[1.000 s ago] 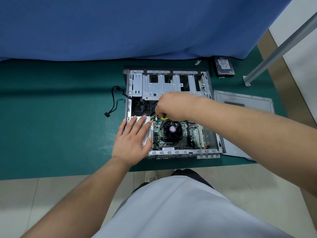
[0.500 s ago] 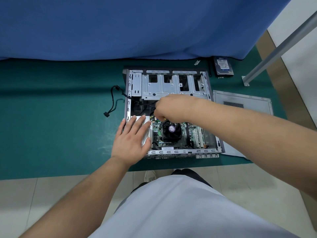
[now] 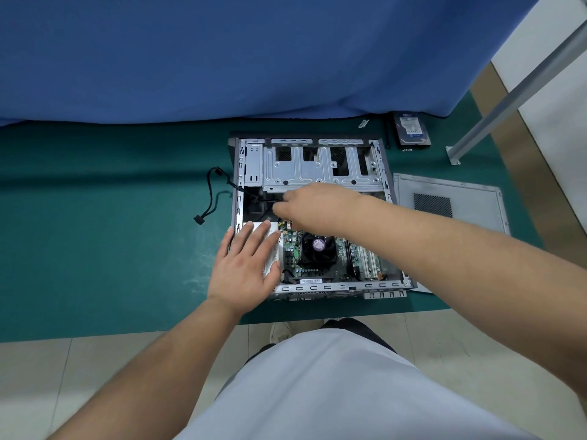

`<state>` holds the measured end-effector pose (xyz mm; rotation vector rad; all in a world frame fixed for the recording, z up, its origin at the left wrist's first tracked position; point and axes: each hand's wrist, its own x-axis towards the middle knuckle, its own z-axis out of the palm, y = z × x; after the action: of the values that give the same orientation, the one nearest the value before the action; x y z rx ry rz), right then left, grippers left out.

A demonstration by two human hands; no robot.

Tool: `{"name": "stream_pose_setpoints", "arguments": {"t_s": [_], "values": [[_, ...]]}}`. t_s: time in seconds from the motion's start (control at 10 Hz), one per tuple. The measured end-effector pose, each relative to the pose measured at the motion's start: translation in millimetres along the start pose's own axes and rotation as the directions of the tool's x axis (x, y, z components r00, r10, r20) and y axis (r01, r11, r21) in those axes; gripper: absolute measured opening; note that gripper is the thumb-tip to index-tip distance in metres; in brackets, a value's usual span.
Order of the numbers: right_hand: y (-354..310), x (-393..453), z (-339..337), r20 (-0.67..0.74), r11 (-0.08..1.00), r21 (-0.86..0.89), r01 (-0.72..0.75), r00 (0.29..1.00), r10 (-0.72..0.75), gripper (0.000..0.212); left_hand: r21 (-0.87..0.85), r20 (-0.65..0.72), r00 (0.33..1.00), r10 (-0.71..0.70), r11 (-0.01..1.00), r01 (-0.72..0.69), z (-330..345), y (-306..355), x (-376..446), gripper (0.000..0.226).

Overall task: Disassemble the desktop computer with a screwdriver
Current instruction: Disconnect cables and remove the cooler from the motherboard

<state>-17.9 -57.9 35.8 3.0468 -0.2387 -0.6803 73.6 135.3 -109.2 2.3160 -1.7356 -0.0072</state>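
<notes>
- Open computer case (image 3: 313, 173) lies centre on the green mat (image 3: 95, 233).
- Left hand (image 3: 244, 265) rests flat, fingers straight, on the case's 8 o'clock corner.
- Right hand (image 3: 314, 206) curls inside; what it grips is hidden.
- Side panel (image 3: 444, 198) at 3 o'clock, hard drive (image 3: 411, 131) at 1, loose cable (image 3: 211, 198) at 9.

Computer case (image 3: 317, 173): bare stamped sheet metal, dull silver, punched slots. Side panel (image 3: 444, 198): matt grey metal with a perforated mesh vent. Bench (image 3: 95, 233) cover: matt teal mat, faint scuffs. Backdrop (image 3: 222, 52): blue cloth, soft folds. Hard drive (image 3: 411, 128): glossy paper label. Cable (image 3: 211, 198): black plastic sheath. Floor (image 3: 38, 376): smooth pale tiles.
</notes>
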Motion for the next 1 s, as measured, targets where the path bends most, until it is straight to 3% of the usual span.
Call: {"name": "stream_pose_setpoints", "arguments": {"t_s": [0.1, 0.2, 0.3, 0.4, 0.6, 1.0], "values": [[8.4, -2.2, -1.7, -0.034, 0.990, 0.106, 0.092, 0.995, -0.089, 0.023, -0.005, 0.000, 1.000, -0.004, 1.000, 0.004, -0.1, -0.6, 0.3, 0.058], [10.3, -3.2, 4.6, -0.084, 0.963, 0.268, -0.023, 0.995, 0.047, 0.028, -0.010, -0.002, 1.000, -0.003, 1.000, 0.003, 0.0, -0.2, 0.3, 0.057], [10.6, -6.6, 24.7, -0.170, 0.879, 0.453, -0.152, 0.952, 0.253, 0.036, -0.006, 0.004, 1.000, 0.000, 1.000, 0.000, 0.9, -0.6, 0.1, 0.058], [9.5, -13.9, 38.3, -0.227, 0.812, 0.567, -0.141, 0.921, 0.318, 0.038, -0.001, 0.002, 1.000, 0.000, 1.000, 0.000, 1.3, -0.9, -0.2, 0.058], [10.7, -36.4, 61.2, -0.347, 0.785, 0.615, -0.073, 0.869, 0.352, 0.035, 0.002, 0.004, 1.000, -0.002, 1.000, 0.002, 2.5, -1.2, 0.2, 0.058], [4.4, -46.2, 86.7, -0.280, 0.709, 0.691, -0.139, 0.853, 0.440, 0.027, 0.002, 0.010, 1.000, 0.003, 1.000, -0.003, -1.3, -0.4, 0.7, 0.057]]}}
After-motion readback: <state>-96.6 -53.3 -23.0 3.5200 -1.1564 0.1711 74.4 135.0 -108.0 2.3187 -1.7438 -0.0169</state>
